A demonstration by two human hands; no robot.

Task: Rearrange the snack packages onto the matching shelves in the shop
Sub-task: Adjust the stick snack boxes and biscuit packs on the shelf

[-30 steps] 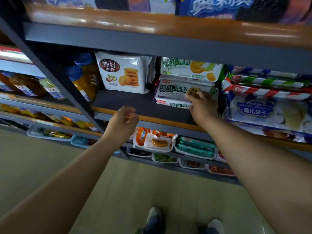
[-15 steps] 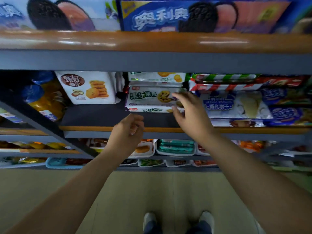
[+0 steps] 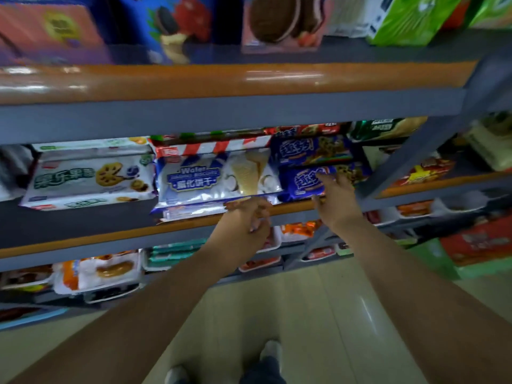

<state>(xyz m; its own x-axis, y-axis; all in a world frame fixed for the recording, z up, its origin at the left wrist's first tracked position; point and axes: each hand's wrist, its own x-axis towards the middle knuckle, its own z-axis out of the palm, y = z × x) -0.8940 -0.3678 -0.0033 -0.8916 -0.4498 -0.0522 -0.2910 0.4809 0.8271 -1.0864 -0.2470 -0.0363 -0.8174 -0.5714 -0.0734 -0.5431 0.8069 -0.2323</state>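
Note:
On the middle shelf (image 3: 83,239) lie a white-green fruit biscuit pack (image 3: 88,178), a white-blue wafer pack (image 3: 216,178) and two stacked blue chocolate-chip cookie packs. My right hand (image 3: 336,199) reaches to the lower blue cookie pack (image 3: 303,182); its outstretched fingers touch the pack's front. My left hand (image 3: 248,218) hovers at the shelf's orange edge, just below the wafer pack, its fingers curled with nothing in them. A red-white striped pack (image 3: 210,148) lies on top of the wafer pack.
The top shelf (image 3: 221,81) carries sandwich-cookie boxes and a green box (image 3: 410,18). Lower shelves hold trays of sausage and snack packs (image 3: 97,273). A grey slanted upright (image 3: 410,151) divides off the neighbouring rack at the right. My shoes (image 3: 266,361) stand on beige floor.
The view and both hands have shifted right along the shelf. My right hand left the fruit biscuit pack and now touches the blue cookie pack; my left hand followed, still curled.

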